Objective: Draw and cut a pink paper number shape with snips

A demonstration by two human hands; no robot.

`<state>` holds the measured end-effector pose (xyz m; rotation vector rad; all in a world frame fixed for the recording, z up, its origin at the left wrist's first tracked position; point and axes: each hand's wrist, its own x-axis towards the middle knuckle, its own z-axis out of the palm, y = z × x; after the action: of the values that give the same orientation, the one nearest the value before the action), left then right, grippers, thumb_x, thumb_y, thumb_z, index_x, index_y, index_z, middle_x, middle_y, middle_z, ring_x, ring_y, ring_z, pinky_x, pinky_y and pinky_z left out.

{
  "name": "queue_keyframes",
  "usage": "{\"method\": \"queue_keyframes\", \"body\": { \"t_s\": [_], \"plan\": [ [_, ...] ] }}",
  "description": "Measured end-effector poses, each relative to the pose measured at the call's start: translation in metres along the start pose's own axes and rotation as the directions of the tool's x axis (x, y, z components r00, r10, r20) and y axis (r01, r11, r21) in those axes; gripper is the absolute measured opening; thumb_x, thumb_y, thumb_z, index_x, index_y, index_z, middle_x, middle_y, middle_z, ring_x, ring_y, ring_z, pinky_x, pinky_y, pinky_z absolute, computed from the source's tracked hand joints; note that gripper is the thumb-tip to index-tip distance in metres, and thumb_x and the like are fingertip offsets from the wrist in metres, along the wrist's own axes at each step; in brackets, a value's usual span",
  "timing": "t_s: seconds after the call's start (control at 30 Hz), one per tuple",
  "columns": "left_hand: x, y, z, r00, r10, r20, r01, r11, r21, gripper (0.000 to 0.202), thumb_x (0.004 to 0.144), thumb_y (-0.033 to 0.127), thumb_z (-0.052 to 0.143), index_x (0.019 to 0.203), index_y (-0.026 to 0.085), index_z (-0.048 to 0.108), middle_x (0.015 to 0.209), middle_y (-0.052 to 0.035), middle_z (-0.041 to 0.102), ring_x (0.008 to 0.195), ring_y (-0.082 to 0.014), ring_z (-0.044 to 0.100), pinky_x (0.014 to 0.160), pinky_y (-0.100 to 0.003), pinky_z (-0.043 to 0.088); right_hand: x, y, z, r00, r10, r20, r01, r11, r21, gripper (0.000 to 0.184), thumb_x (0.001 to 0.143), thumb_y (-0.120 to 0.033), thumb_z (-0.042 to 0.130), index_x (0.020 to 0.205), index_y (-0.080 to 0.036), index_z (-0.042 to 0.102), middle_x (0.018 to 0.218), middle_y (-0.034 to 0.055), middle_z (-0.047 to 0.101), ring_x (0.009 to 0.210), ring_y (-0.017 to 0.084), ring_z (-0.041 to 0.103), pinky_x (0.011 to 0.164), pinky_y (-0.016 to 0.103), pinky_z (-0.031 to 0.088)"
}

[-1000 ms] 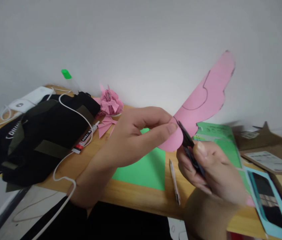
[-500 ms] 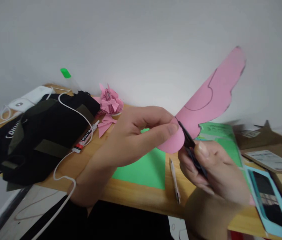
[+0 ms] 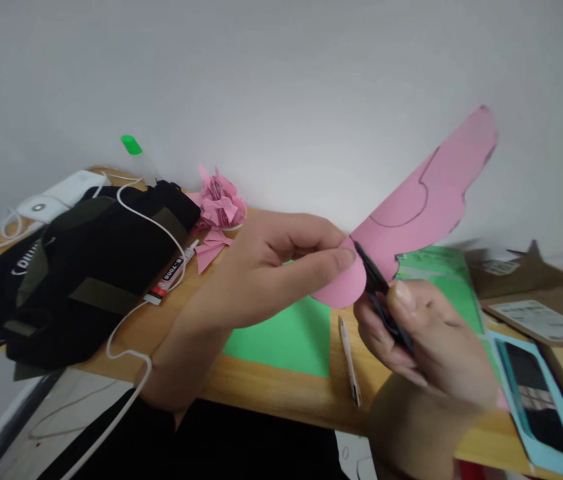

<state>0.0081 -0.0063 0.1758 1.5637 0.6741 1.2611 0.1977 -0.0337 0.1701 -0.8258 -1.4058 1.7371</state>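
My left hand (image 3: 288, 267) pinches a sheet of pink paper (image 3: 401, 193) between thumb and forefinger, near its lower rounded end. The paper stretches up to the right, with a wavy cut edge and a dark drawn curve on its face. In my right hand (image 3: 421, 333) is a pair of black scissors (image 3: 378, 287), gripped by the handles. The blades lie across the paper just beside my left thumb; the left fingers partly hide where they bite.
Beneath the hands are a green sheet (image 3: 286, 340) and a pen (image 3: 349, 360). At left lie a black bag (image 3: 91, 260), a glue tube (image 3: 168, 277) and a white cable (image 3: 148, 223). Crumpled pink paper (image 3: 221, 200) sits behind. A phone (image 3: 531, 397) and cardboard box (image 3: 526, 280) stand right.
The pink paper's far end has dipped slightly and shifted a little to the right. Both hands and the scissors are almost where they were.
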Motion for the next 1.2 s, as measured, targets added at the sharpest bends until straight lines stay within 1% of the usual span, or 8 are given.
{"method": "queue_keyframes", "body": {
  "t_s": [0.1,0.2,0.3,0.47,0.57,0.77,0.93,1.2],
  "plan": [
    [-0.0004,0.0001,0.0001,1.0,-0.006,0.001,0.006,1.0,0.006,0.027,0.088,0.023,0.065,0.062,0.018,0.061,0.059,0.0018,0.057,0.056,-0.0108,0.051,0.053,-0.025,0.04,-0.0009,0.0004,-0.0006,1.0,0.017,-0.01,-0.017,1.0,0.006,0.054,0.093,-0.058,0.061,0.059,-0.018,0.051,0.038,-0.0102,0.03,0.029,0.001,0.015,0.029,0.015,0.008],
    [-0.0008,-0.0002,0.0005,1.0,0.005,0.001,-0.005,1.0,-0.002,0.026,0.088,0.019,0.063,0.062,0.018,0.062,0.062,0.0019,0.061,0.057,-0.0099,0.051,0.054,-0.024,0.04,-0.0019,0.0013,-0.0011,1.0,0.02,-0.018,-0.019,1.0,0.014,0.053,0.093,-0.058,0.061,0.06,-0.018,0.052,0.038,-0.01,0.031,0.029,0.001,0.014,0.029,0.016,0.008],
    [-0.0011,-0.0008,0.0014,1.0,0.011,0.0,-0.011,1.0,-0.02,0.025,0.089,0.02,0.062,0.064,0.018,0.064,0.065,0.0017,0.063,0.06,-0.0104,0.054,0.055,-0.023,0.042,-0.0021,0.0014,-0.0008,1.0,0.011,-0.018,-0.01,1.0,0.02,0.053,0.093,-0.058,0.061,0.06,-0.018,0.052,0.038,-0.0099,0.031,0.029,0.002,0.014,0.028,0.016,0.008],
    [-0.0007,-0.0008,0.002,1.0,-0.01,-0.009,0.01,0.999,-0.042,0.025,0.088,0.019,0.064,0.063,0.019,0.063,0.06,0.0023,0.058,0.058,-0.0108,0.051,0.055,-0.024,0.042,0.0004,-0.0001,0.0006,1.0,0.004,-0.003,-0.004,1.0,0.009,0.053,0.094,-0.057,0.06,0.059,-0.018,0.051,0.038,-0.0104,0.03,0.029,0.001,0.013,0.027,0.015,0.009],
    [-0.0002,-0.0007,0.0019,1.0,0.012,-0.004,-0.012,0.998,-0.067,0.023,0.085,0.019,0.069,0.062,0.019,0.062,0.059,0.0028,0.056,0.056,-0.0102,0.049,0.054,-0.024,0.042,0.0012,0.0007,0.0002,1.0,0.0,-0.016,0.0,1.0,0.013,0.053,0.094,-0.057,0.06,0.059,-0.018,0.051,0.039,-0.0095,0.032,0.029,0.002,0.013,0.027,0.016,0.008],
    [-0.0009,0.0001,0.0023,0.999,0.034,-0.004,-0.034,0.996,-0.081,0.026,0.087,0.015,0.064,0.062,0.017,0.058,0.06,0.0032,0.053,0.057,-0.0085,0.046,0.054,-0.023,0.039,-0.0008,0.0012,-0.0021,0.999,0.003,-0.053,-0.006,0.999,-0.05,0.051,0.094,-0.059,0.059,0.064,-0.017,0.061,0.037,-0.0087,0.033,0.031,0.004,0.015,0.03,0.019,0.009],
    [-0.0011,0.0008,0.0016,0.999,0.044,0.024,-0.042,0.995,-0.094,0.026,0.088,0.011,0.064,0.063,0.013,0.058,0.062,0.0039,0.052,0.059,-0.006,0.044,0.055,-0.022,0.036,-0.0014,-0.0018,-0.0007,0.998,0.008,-0.068,-0.013,0.997,-0.082,0.05,0.093,-0.059,0.059,0.067,-0.017,0.062,0.037,-0.0091,0.032,0.033,0.005,0.015,0.032,0.02,0.011],
    [-0.0001,0.0015,-0.0004,0.997,0.047,0.059,-0.042,0.996,-0.082,0.028,0.088,0.01,0.065,0.061,0.012,0.059,0.061,0.0049,0.053,0.058,-0.0047,0.046,0.057,-0.019,0.038,-0.0027,-0.0024,-0.0014,0.996,0.036,-0.078,-0.041,0.997,-0.063,0.049,0.091,-0.059,0.062,0.066,-0.017,0.063,0.036,-0.0081,0.033,0.032,0.005,0.016,0.032,0.021,0.01]
  ]
}}
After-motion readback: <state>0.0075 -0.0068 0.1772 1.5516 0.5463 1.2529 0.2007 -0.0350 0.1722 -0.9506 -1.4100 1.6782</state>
